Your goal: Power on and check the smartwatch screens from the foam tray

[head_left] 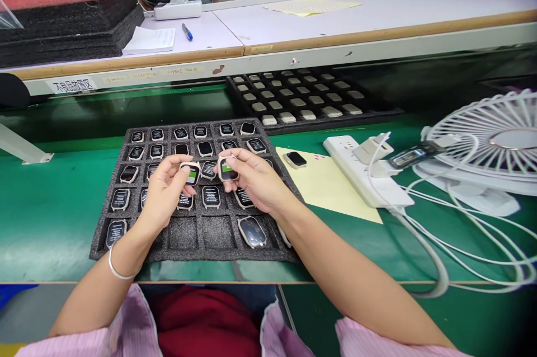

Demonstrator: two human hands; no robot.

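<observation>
A dark foam tray (193,234) lies on the green mat, its pockets filled with several small smartwatch bodies. My left hand (165,192) is closed on one watch body (192,173) whose screen shows green. My right hand (254,178) pinches a second watch body (227,169), also lit green, just above the tray's middle rows. The two hands are close together. A single watch body (296,159) rests on a yellow sheet (331,186) to the right of the tray.
A second black tray (251,113) of pale watch bodies sits behind. A white power strip (361,175) with plugs and trailing cables and a white fan (490,141) stand at right. On the raised shelf are foam sheets (67,15), a notepad and a blue pen (187,32). People stand in the background.
</observation>
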